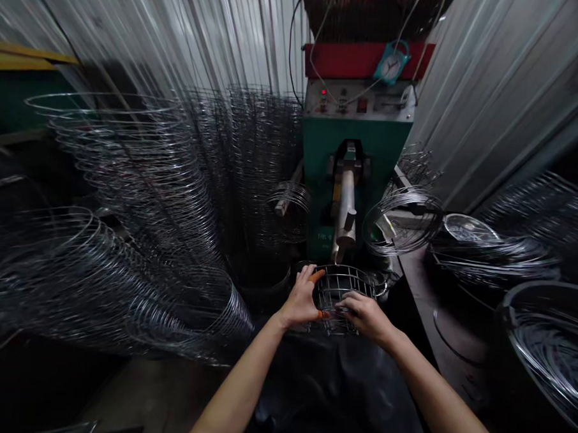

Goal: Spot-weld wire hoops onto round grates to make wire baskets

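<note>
A round wire basket [346, 281] sits in front of me, just below the rod-like electrode arm [347, 209] of a green spot welding machine [364, 133]. On the basket's left side is my left hand [304, 300], thumb and forefinger wrapped with orange covers and gripping the wire. My right hand [361, 312] is closed at the basket's near right side, its fingertips curled over the wires. Whether the right fingers also pinch a loose wire is too dim to see. The basket's lower part is hidden by my hands and the dark apron [339, 384].
Tall stacks of wire rings and baskets [138, 165] crowd the left. Wire hoops [404, 221] hang right of the machine. Further right are a wire bundle [498, 257] and a black tub [510, 303] of wire pieces. A teal clock [391, 63] hangs above the control panel.
</note>
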Action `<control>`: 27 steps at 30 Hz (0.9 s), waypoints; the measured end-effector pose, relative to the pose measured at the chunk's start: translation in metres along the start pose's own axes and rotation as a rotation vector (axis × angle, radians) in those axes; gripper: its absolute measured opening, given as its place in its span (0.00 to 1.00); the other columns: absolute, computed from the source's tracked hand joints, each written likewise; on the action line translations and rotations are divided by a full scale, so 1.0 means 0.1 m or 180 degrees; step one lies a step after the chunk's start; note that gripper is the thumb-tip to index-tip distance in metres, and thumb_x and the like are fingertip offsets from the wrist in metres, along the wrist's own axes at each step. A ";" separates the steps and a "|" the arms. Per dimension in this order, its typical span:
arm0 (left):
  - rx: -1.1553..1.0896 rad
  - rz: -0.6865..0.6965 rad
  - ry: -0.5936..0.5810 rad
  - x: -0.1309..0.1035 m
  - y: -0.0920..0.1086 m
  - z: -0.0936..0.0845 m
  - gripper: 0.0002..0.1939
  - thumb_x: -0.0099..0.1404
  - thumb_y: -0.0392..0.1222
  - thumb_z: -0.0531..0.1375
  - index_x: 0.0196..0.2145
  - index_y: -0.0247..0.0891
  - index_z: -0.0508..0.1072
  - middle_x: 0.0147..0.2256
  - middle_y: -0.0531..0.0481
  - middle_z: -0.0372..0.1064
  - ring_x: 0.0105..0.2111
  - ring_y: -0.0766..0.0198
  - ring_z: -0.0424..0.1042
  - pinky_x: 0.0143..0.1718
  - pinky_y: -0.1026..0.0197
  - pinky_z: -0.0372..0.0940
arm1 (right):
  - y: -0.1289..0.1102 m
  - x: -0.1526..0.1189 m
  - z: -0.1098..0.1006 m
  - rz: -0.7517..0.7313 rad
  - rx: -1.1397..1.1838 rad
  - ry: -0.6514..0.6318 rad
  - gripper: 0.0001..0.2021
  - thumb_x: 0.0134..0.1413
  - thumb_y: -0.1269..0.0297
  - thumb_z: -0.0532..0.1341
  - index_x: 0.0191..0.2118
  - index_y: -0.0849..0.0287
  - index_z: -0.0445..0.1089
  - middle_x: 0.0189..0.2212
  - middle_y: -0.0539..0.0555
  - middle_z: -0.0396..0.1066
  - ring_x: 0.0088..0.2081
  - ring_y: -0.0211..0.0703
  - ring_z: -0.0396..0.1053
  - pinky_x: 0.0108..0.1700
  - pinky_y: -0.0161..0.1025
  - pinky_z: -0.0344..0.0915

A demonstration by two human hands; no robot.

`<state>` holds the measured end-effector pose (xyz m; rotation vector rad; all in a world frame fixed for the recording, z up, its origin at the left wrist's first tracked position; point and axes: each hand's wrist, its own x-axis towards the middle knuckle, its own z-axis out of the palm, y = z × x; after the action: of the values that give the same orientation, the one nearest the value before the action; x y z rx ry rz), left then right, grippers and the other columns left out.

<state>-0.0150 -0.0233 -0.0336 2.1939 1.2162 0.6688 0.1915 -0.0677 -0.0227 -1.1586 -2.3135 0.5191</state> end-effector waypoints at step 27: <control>0.0144 -0.0184 0.0364 0.47 -0.07 -0.06 0.50 0.34 0.47 0.71 0.55 0.37 0.58 0.58 0.34 0.47 0.60 0.39 0.46 0.56 0.36 0.47 | 0.24 0.36 0.03 0.0249 -0.0372 0.0818 0.09 0.55 0.72 0.56 0.39 0.57 0.72 0.37 0.55 0.73 0.37 0.41 0.72 0.38 0.35 0.67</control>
<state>-0.0009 0.0221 -0.0257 2.1739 1.3595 0.7585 0.1863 -0.0253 -0.0291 -1.2931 -2.1072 0.2476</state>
